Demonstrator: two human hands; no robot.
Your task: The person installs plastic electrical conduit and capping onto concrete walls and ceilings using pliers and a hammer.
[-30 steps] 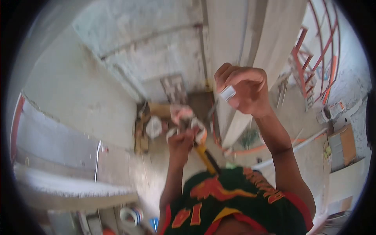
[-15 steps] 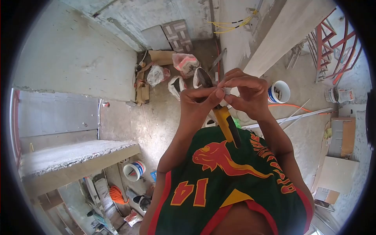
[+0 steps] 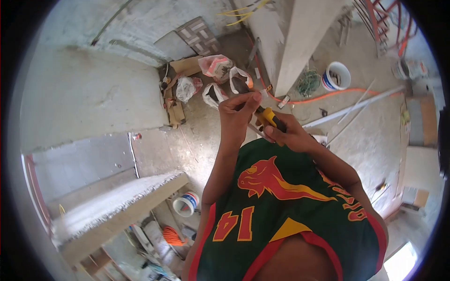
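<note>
My right hand [image 3: 289, 132] is closed around the yellow-and-black handles of a pair of pliers [image 3: 268, 116]. The dark head of the pliers points up and away, passing behind the fingers of my left hand [image 3: 236, 110]. That hand is pinched, thumb against forefinger, close to the pliers; whatever sits between the fingertips is too small to make out. Both hands are held in front of the green jersey [image 3: 281, 206] I wear.
Beyond my hands, open sacks [image 3: 214, 95] and plastic bags [image 3: 188, 89] lie by the wall. A white bucket [image 3: 336, 76] stands at the upper right, near an orange hose [image 3: 323, 95] and a long metal bar [image 3: 356, 107]. Another bucket [image 3: 186, 204] is at lower left.
My right hand has let go of the small pale thing both hands were pinching and moved down onto the pliers' handles. My left hand stays pinched. The view has shifted.
</note>
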